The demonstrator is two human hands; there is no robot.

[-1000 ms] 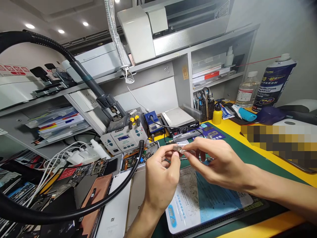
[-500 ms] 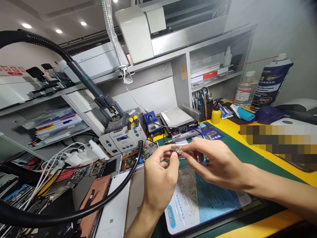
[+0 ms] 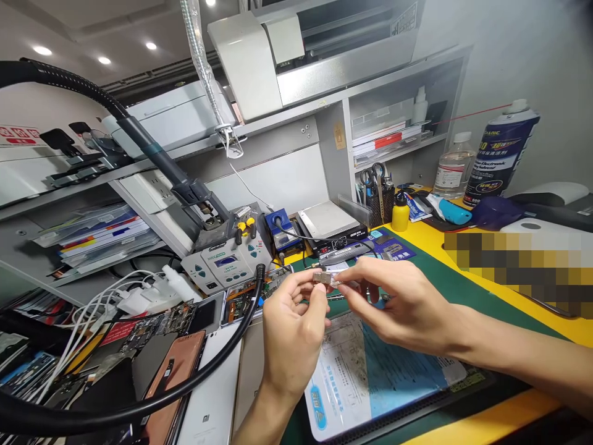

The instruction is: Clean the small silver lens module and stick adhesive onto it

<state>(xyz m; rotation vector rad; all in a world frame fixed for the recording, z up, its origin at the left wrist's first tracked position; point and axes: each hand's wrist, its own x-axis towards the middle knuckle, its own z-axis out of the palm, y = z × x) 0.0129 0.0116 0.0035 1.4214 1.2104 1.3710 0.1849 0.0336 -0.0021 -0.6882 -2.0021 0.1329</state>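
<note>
A small metallic piece (image 3: pixel 323 278) is held up between both hands in the middle of the view, above the work mat; its fine details are too small to tell. My left hand (image 3: pixel 294 327) pinches its left part between thumb and fingers. At its right end, the thumb and forefinger of my right hand (image 3: pixel 398 303) close on a pale bit of it. Below the hands lies a white and blue printed sheet (image 3: pixel 343 383) on the green mat (image 3: pixel 467 296).
On the left are stacked phones (image 3: pixel 208 383), a black hose (image 3: pixel 185 395) and a soldering station (image 3: pixel 227 262). Behind the hands stand a grey-topped device (image 3: pixel 331 222) and a yellow bottle (image 3: pixel 400 213). A spray can (image 3: pixel 500 154) is at the back right.
The left hand has shifted slightly left and turned, and more of the metallic piece shows between the fingers. The whole view has moved a little. Both hands keep their hold.
</note>
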